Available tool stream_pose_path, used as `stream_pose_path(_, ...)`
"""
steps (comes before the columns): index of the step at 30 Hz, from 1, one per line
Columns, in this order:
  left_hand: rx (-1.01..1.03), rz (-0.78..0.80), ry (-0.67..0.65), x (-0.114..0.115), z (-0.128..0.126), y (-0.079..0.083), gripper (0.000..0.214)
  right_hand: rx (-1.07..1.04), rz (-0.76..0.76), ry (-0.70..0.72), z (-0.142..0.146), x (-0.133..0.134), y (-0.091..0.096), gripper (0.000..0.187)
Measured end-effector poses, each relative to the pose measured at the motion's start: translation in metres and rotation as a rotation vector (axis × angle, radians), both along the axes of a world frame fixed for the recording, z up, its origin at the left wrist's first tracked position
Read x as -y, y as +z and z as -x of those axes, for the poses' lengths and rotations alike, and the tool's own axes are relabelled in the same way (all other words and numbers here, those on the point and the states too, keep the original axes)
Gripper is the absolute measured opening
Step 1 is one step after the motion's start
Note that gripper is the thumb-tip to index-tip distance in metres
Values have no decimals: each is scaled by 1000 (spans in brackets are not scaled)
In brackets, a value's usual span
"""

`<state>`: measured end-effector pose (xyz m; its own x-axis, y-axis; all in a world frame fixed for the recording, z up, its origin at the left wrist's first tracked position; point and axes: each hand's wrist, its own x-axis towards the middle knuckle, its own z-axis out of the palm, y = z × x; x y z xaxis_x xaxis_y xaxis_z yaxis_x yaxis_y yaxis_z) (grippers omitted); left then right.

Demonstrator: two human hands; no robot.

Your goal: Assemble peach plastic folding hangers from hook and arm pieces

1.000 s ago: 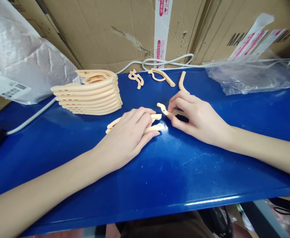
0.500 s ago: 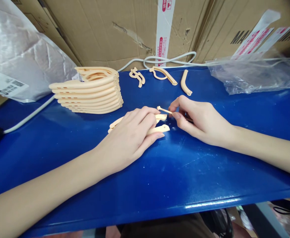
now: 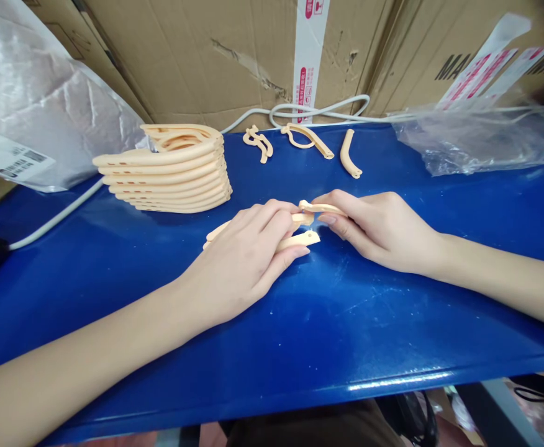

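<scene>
My left hand (image 3: 253, 251) is closed over a pair of cream plastic hanger arms (image 3: 302, 240), pressing them near the blue tabletop; their right ends stick out past the fingers, one with a small hole. Their middle is hidden under the palm. Between thumb and fingers of my right hand (image 3: 379, 226) is a small, slim, curved cream hook piece (image 3: 321, 207). Its knobbed left tip sits at the far arm's end, by my left fingertips; whether they touch I cannot tell.
A stack of folded cream hangers (image 3: 169, 177) stands at left. Along the back lie small curved pieces (image 3: 259, 144), an arm with a curved piece (image 3: 309, 139) and a single arm (image 3: 348, 154). Behind are a white cable (image 3: 248, 115), clear plastic bag (image 3: 467, 143) and cartons (image 3: 183, 62).
My right hand has turned the hook piece so its broader curved side shows, and its tip has come closer to the arms' ends. My left hand stays in place.
</scene>
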<state>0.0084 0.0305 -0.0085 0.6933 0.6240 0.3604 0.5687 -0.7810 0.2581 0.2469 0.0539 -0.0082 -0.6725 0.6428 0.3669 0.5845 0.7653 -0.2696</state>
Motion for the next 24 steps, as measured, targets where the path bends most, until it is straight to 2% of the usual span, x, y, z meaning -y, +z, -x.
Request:
stream_pose_path(7,62,25,33,0,0,-2,19,-76,57,9,0,-2,0,21)
stream_pose_path(15,113,95,72,2,0,-1,20,-54,-45,-24,-1,0,-3,22)
stream_pose_path(24,124,105,58,1,1,0,20,-12,-58,-90,3,2,-2,32)
